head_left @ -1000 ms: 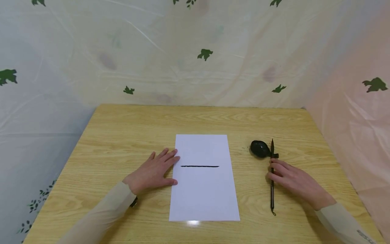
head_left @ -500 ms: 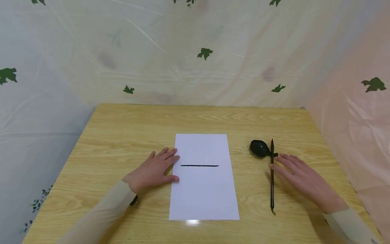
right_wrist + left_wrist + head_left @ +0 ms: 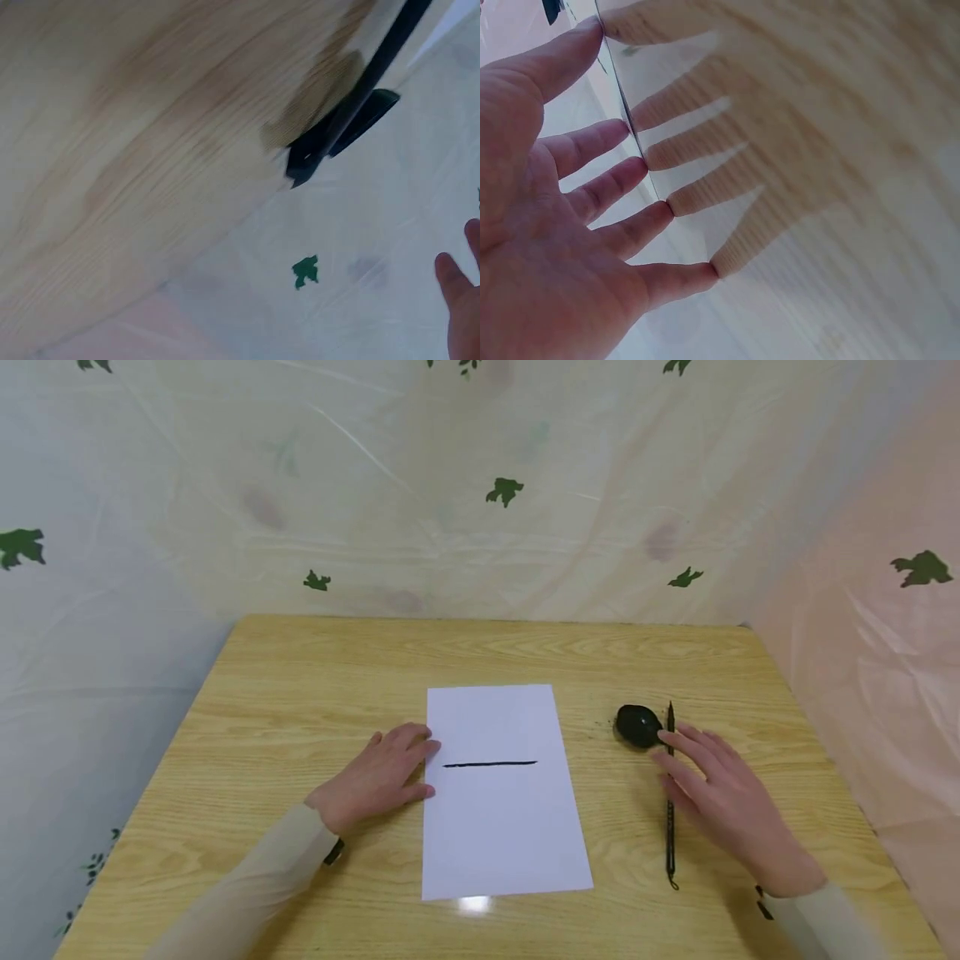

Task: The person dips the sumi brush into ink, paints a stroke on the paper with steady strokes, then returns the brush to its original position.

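A white sheet of paper (image 3: 502, 835) with one black horizontal stroke (image 3: 491, 764) lies on the wooden table. At its left edge my left hand (image 3: 378, 774) rests with spread fingers, fingertips on the paper's border; the left wrist view shows these fingers (image 3: 634, 230) straight against the tabletop. To the right, a black writing brush (image 3: 671, 847) lies tip away from me, propped on a glossy black brush rest (image 3: 637, 727). My right hand (image 3: 731, 806) is over the brush with loosely extended fingers, holding nothing; it hides the brush's middle and the rest's narrow end.
The wooden table (image 3: 300, 677) has pale curtain sheeting (image 3: 420, 527) with green bird shapes behind it and at both sides. Small dark specks (image 3: 602, 723) mark the tabletop left of the brush rest.
The right hand let go of the brush, drew back right, then came back left over it. The paper turned slightly counterclockwise under the left fingertips. The brush stayed in place.
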`<state>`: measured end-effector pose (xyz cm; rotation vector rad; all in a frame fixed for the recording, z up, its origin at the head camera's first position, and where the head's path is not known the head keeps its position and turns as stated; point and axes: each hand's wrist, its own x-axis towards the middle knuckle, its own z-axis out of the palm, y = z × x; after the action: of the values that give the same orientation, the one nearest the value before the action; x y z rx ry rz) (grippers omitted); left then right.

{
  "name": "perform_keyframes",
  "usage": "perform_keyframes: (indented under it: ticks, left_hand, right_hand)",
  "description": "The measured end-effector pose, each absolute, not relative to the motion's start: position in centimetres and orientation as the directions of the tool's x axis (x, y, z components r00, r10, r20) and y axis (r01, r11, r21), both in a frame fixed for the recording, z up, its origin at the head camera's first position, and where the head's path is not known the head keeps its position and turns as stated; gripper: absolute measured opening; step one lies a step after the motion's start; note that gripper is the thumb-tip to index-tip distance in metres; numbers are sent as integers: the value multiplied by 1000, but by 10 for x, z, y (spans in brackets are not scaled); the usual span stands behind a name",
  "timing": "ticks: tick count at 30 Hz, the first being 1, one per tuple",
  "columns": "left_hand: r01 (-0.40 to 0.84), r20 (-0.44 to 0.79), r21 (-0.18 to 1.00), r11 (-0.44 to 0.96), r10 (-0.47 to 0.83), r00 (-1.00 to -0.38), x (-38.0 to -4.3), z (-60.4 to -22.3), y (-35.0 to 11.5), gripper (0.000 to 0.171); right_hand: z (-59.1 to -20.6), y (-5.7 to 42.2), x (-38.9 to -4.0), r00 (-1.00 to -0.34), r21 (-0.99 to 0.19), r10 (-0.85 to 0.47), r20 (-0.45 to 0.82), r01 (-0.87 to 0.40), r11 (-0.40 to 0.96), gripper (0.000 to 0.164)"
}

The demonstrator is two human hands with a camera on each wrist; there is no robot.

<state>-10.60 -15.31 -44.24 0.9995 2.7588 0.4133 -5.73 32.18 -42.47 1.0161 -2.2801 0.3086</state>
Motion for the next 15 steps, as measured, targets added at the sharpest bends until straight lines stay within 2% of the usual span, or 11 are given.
perform_keyframes:
  ticks: [9,15]
  left_hand:
    - [587,-60,331,739,637,-769,-105,-445,-153,62]
    - [577,3,286,765,602,-799,-101,-444,-156,76]
  right_hand:
    - [-432,286,-61,-611,-144,-412,676,-658,739,60]
    - [-433,268,-62,-717,-257,-324,617,-573,778,69]
